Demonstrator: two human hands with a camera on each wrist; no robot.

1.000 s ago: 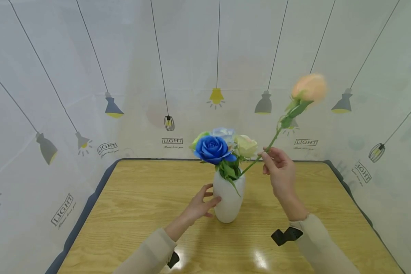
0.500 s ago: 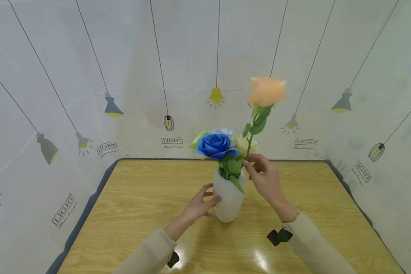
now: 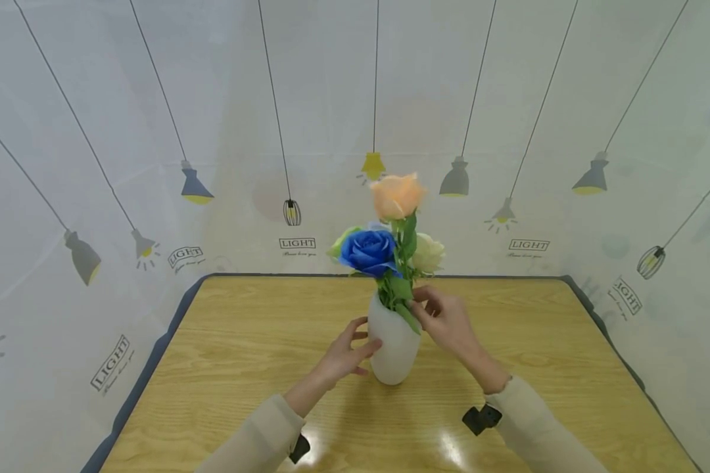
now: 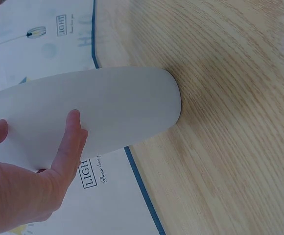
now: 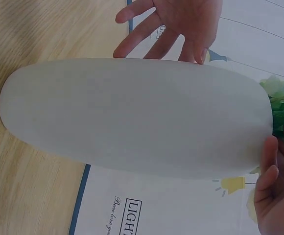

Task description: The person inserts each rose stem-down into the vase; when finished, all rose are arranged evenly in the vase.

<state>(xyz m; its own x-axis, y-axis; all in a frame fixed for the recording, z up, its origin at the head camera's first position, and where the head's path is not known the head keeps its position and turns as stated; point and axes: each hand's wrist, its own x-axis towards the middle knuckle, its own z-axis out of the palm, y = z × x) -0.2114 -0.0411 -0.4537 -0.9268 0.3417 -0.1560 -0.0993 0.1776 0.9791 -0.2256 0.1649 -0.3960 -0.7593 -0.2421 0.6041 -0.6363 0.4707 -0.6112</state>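
A white vase (image 3: 393,355) stands upright on the table, holding a blue rose (image 3: 367,252), a cream rose (image 3: 428,255) and other flowers partly hidden behind. My left hand (image 3: 342,358) holds the vase's left side, thumb across the front and fingers spread behind. At the mouth, my right hand (image 3: 449,325) pinches the stem of a peach rose (image 3: 398,196), whose bloom rises above the others. The stem's lower end is hidden by leaves and the vase. In the right wrist view, right-hand fingers (image 5: 269,159) lie right at the vase's rim.
A wood-grain table (image 3: 242,341) with a dark border carries the vase. Around its back and sides hangs a pale sheet (image 3: 325,98) printed with lamps and lettering. Both wrists wear black camera mounts (image 3: 482,418) below the sleeve cuffs.
The peach rose has swung from the right, tilted, to upright over the vase, and sunk lower. My right hand has moved left and down to the mouth; my left hand has stayed put.
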